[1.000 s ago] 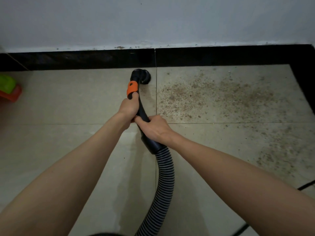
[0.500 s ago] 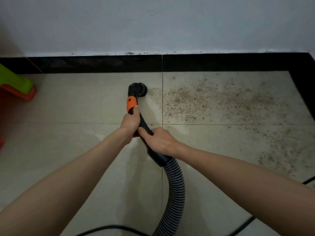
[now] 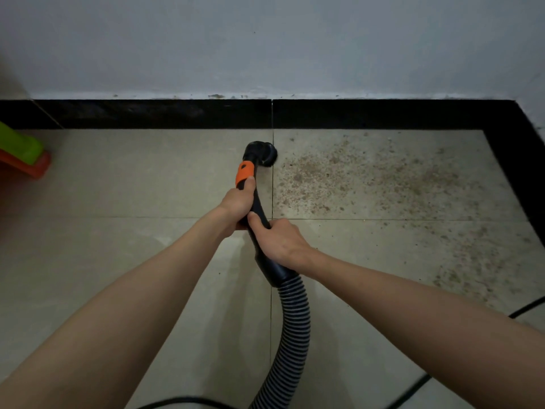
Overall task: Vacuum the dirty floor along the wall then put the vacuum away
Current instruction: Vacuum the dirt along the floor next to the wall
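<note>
Two bare hands: left hand (image 3: 237, 202) and right hand (image 3: 278, 243). One black vacuum wand (image 3: 259, 202) with one orange collar (image 3: 244, 174), one round brush nozzle (image 3: 261, 153) at 12 o'clock. One ribbed hose (image 3: 295, 329) toward 6. One black power cord (image 3: 413, 391) at 5. One green-and-orange plastic item (image 3: 22, 154) at 9. One dirt patch (image 3: 368, 181) at 2.

Head camera, looking down, floor (image 3: 147, 178) close.
</note>
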A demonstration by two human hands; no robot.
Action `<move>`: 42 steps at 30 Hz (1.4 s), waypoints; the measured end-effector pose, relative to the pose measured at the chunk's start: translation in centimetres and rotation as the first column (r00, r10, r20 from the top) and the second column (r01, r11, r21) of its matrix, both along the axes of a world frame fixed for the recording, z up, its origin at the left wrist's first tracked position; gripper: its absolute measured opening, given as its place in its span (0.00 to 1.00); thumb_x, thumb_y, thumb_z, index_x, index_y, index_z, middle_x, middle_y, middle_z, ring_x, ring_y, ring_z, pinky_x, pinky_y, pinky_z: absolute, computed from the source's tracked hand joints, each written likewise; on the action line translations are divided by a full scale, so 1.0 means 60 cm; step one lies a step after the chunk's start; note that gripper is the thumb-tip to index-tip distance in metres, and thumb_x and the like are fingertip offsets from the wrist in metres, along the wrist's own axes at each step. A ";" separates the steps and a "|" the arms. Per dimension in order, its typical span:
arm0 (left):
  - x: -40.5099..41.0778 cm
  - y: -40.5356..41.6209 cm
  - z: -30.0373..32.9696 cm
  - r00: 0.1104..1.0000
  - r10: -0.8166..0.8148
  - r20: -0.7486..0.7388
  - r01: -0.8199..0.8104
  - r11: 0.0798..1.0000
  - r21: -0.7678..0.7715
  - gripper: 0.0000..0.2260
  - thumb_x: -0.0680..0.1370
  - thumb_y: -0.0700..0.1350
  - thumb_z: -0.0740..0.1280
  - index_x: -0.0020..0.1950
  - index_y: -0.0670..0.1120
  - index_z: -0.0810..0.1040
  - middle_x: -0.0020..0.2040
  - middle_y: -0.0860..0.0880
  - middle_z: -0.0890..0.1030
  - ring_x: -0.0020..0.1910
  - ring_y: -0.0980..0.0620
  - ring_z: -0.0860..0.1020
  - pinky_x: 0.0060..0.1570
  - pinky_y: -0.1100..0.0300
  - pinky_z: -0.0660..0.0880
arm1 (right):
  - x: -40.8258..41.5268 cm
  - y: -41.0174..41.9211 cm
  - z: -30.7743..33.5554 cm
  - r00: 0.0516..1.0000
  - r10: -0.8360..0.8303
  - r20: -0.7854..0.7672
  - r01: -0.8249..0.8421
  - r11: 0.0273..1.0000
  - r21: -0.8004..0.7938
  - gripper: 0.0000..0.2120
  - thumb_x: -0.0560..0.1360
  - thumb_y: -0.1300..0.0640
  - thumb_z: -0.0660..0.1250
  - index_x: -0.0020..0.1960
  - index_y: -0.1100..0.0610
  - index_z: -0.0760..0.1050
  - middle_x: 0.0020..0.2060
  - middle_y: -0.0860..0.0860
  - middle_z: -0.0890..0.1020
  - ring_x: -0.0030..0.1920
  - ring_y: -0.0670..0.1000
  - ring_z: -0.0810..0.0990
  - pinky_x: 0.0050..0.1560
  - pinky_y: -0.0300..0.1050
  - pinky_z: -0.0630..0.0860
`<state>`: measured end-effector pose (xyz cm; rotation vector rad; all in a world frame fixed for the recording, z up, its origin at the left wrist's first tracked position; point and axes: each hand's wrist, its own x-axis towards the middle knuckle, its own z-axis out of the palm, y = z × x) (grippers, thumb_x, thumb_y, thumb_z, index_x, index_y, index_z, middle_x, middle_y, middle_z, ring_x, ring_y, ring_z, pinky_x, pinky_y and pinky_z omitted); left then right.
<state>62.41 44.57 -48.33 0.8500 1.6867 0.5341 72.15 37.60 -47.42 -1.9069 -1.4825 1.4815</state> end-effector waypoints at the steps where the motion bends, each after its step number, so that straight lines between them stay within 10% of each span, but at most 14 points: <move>1: -0.005 0.000 -0.001 1.000 0.008 -0.009 -0.008 1.000 0.002 0.21 0.82 0.58 0.52 0.53 0.41 0.70 0.44 0.44 0.76 0.50 0.43 0.77 0.56 0.48 0.76 | -0.002 0.001 0.001 1.000 0.009 -0.006 -0.009 1.000 -0.002 0.25 0.79 0.36 0.55 0.37 0.55 0.72 0.35 0.52 0.79 0.38 0.54 0.81 0.47 0.49 0.80; 12: -0.047 -0.039 -0.015 0.995 0.098 0.006 -0.098 0.994 -0.039 0.26 0.80 0.59 0.54 0.67 0.39 0.65 0.59 0.38 0.76 0.54 0.40 0.78 0.54 0.45 0.77 | -0.014 -0.026 0.002 0.990 0.143 -0.004 -0.143 0.990 -0.014 0.27 0.78 0.35 0.55 0.35 0.56 0.73 0.33 0.53 0.79 0.36 0.53 0.79 0.43 0.48 0.78; 23: -0.006 -0.064 -0.010 0.998 -0.026 0.060 0.029 0.998 -0.047 0.25 0.81 0.57 0.53 0.67 0.37 0.66 0.47 0.43 0.74 0.42 0.46 0.76 0.35 0.55 0.75 | 0.013 -0.071 0.005 1.000 0.016 0.003 -0.016 0.999 -0.043 0.26 0.78 0.35 0.55 0.38 0.55 0.74 0.36 0.52 0.80 0.38 0.52 0.81 0.43 0.45 0.77; 42: -0.003 -0.116 0.016 0.998 -0.060 0.031 0.062 0.995 -0.073 0.24 0.82 0.56 0.52 0.65 0.37 0.68 0.41 0.45 0.73 0.37 0.48 0.75 0.32 0.56 0.74 | 0.013 -0.119 0.025 1.000 0.024 0.006 -0.024 0.997 -0.074 0.26 0.78 0.35 0.54 0.37 0.55 0.73 0.35 0.51 0.79 0.35 0.51 0.79 0.36 0.42 0.73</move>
